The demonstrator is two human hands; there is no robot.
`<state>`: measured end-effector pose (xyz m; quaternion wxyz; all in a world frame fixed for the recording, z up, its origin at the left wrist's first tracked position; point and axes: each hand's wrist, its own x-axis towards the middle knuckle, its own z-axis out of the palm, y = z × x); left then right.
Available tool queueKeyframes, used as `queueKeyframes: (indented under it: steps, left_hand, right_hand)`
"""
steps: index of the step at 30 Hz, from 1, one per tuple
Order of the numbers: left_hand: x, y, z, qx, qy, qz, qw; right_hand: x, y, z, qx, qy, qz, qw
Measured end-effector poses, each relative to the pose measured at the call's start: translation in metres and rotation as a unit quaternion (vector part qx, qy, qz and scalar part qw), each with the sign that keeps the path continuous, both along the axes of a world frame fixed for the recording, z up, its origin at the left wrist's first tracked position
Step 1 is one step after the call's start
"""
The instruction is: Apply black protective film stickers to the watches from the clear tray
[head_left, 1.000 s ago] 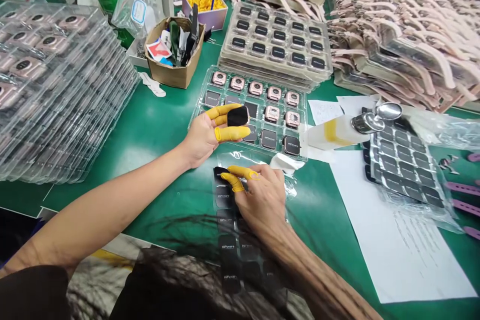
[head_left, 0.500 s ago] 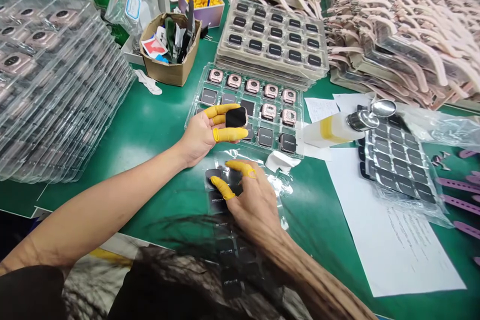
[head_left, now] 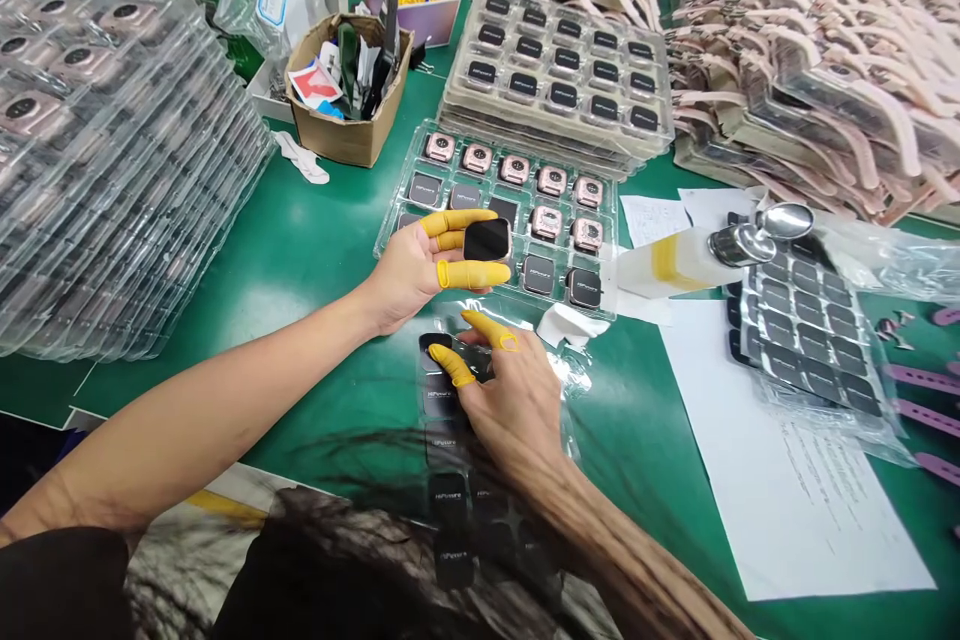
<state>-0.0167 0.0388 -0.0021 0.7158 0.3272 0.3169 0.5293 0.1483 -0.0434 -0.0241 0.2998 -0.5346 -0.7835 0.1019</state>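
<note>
My left hand [head_left: 411, 272] holds a smartwatch body [head_left: 487, 239] between yellow-cotted fingers and thumb, black screen up, pink rim showing. It hovers over the near side of a clear tray [head_left: 384, 232] of pink watch bodies and black HiFuture squares. Below it, my right hand [head_left: 510, 380], also in yellow finger cots, is over a clear sheet of black HiFuture films [head_left: 448, 495]. The right thumb touches the top-left film [head_left: 429, 341], whose edge looks raised. Thumb and index finger are apart. That hand and some loose hair cover part of the sheet.
Stacked trays of watches [head_left: 135, 180] rise at left. A cardboard box [head_left: 352, 138] of tools and a purple tub [head_left: 435, 25] stand behind. More trays [head_left: 555, 120] and pink straps [head_left: 810, 70] fill the back. A pump bottle [head_left: 660, 265], film sheets [head_left: 810, 320] and paper [head_left: 750, 480] lie right.
The watch body in my left hand has turned slightly, showing more of its screen and pink rim. My right thumb has shifted up a little, and the film under it now looks tilted.
</note>
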Motion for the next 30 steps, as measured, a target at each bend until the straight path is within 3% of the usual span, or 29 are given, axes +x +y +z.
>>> queueKeyframes:
  steps: [4, 11, 14, 19, 25, 28, 30]
  left_hand:
    - [0.000, -0.001, 0.001, 0.003, -0.008, -0.006, 1.000]
    - [0.002, -0.003, 0.006, -0.013, -0.005, 0.000, 1.000]
    - [0.002, -0.002, 0.005, -0.011, -0.007, 0.000, 1.000]
    - [0.003, -0.001, 0.002, -0.008, -0.008, 0.003, 1.000]
    - [0.001, -0.001, 0.001, 0.000, 0.081, 0.043, 0.996]
    - [0.002, -0.004, 0.002, 0.008, 0.133, 0.047, 0.990]
    - [0.005, -0.009, 0.002, 0.010, 0.158, 0.037, 0.987]
  right_hand:
    - [0.001, 0.004, 0.000, -0.032, 0.009, -0.019, 0.999]
    - [0.000, -0.002, -0.002, 0.065, -0.016, 0.003, 0.998]
    - [0.003, -0.005, 0.001, 0.064, -0.036, 0.011, 0.997]
    - [0.008, -0.016, 0.013, -0.015, -0.022, 0.051, 0.998]
    - [0.017, -0.020, 0.030, -0.149, 0.000, 0.189, 0.971]
    - [0.033, -0.010, 0.057, -0.246, 0.129, 0.213, 0.937]
    - [0.047, 0.000, 0.075, -0.282, 0.240, 0.165, 0.914]
